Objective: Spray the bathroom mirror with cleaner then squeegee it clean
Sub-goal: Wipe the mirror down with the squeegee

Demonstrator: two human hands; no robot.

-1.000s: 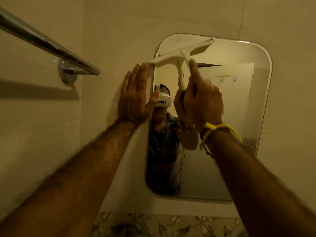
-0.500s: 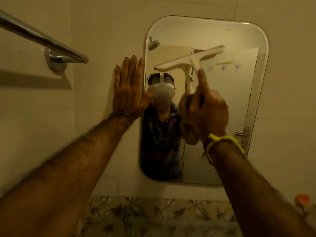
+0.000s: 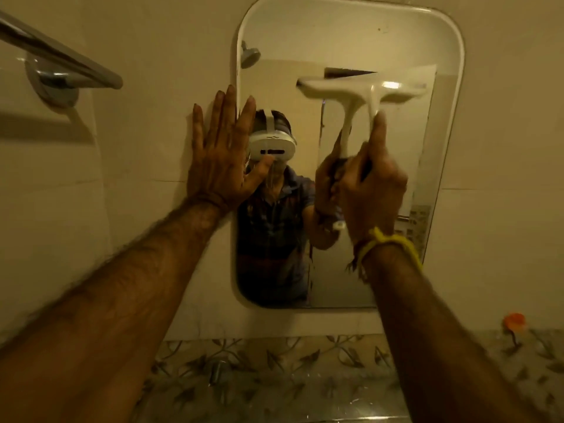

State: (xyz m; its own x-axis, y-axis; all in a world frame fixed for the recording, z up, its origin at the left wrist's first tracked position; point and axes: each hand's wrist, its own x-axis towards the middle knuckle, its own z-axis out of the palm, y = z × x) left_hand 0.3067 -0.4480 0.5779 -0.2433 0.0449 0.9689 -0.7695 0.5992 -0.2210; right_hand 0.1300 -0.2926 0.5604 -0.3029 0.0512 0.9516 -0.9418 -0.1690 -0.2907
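A rounded rectangular mirror hangs on the tiled wall ahead. My right hand grips the handle of a white squeegee, index finger stretched up along the handle. Its blade lies roughly level against the glass in the mirror's upper right half. My left hand is flat and spread on the wall at the mirror's left edge, thumb over the glass. A yellow band circles my right wrist. No spray bottle is in view.
A chrome towel bar juts from the wall at upper left. Below the mirror runs a band of leaf-patterned tiles. A small orange object sits at lower right. The mirror reflects a person wearing a headset.
The squeegee has slid from the mirror's top left corner down and to the right, and its blade has levelled out. My left hand has stayed pressed at the mirror's left edge.
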